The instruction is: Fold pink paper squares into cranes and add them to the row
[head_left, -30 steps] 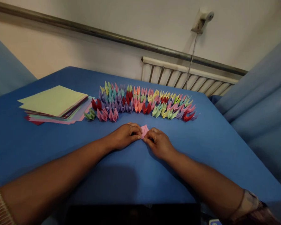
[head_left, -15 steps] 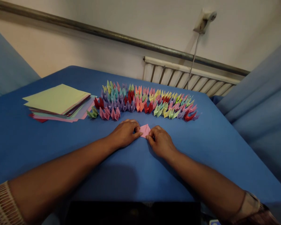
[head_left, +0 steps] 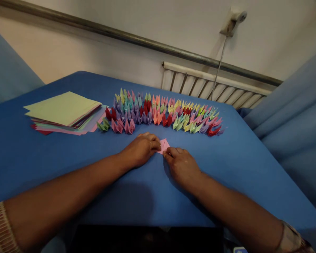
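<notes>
A small pink folded paper lies on the blue table, pinched between both my hands. My left hand presses its left side with curled fingers. My right hand holds its lower right corner, fingers closed. Most of the paper is hidden under my fingers. Just behind my hands stand rows of several folded paper pieces in many colours.
A stack of coloured paper sheets, pale green on top, lies at the left of the table. A radiator and a metal rail run along the wall behind. Blue cloth hangs at the right.
My hands have closed in over the pink paper, so less of it shows. The right hand has slid slightly down and left.
</notes>
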Motion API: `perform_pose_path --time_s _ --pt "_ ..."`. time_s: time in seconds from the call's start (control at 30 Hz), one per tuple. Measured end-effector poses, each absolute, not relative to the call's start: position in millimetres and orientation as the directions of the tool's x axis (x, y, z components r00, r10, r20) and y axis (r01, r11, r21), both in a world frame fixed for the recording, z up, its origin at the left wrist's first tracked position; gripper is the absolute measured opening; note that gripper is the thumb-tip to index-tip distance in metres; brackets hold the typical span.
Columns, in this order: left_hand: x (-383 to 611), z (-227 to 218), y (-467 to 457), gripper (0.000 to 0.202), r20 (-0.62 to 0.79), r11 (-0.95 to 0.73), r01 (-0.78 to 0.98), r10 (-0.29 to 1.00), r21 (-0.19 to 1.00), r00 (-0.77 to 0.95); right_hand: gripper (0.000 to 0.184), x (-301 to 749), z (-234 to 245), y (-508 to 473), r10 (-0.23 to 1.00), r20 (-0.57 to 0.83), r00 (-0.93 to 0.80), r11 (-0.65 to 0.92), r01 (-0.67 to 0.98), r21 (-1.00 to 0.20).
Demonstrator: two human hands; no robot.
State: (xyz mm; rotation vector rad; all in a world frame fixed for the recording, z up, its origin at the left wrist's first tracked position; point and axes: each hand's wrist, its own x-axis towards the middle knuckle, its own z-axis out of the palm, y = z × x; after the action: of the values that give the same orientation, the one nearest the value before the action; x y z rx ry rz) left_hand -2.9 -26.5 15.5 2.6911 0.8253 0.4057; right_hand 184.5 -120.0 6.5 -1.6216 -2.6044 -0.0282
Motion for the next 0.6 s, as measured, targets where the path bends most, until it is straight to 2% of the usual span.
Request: perform_pose_path --time_s 0.17,0.27,0.4,0.6 --pt "-11.8 25.7 -34.8 0.024 0.166 -0.89 0.435 0.454 0.137 0.876 0.04 186.2 9.7 -124.6 0.88 0.041 -0.473 0.473 0.881 -0.004" --pt "-18.3 30.4 -37.6 0.024 0.155 -0.904 0.421 0.427 0.067 0.891 0.041 188.5 8.7 -125.4 0.875 0.043 -0.482 0.483 0.876 -0.013" --pt "-23.0 32.6 -40.2 0.023 0.114 -0.906 0.421 0.423 0.042 0.899 0.047 189.9 7.3 -126.4 0.875 0.072 -0.478 0.481 0.876 -0.039" --pt "-16.8 25.9 -46.3 0.028 0.134 -0.884 0.461 0.468 0.078 0.874 0.049 189.2 5.3 -124.2 0.883 0.081 -0.462 0.466 0.883 -0.045"
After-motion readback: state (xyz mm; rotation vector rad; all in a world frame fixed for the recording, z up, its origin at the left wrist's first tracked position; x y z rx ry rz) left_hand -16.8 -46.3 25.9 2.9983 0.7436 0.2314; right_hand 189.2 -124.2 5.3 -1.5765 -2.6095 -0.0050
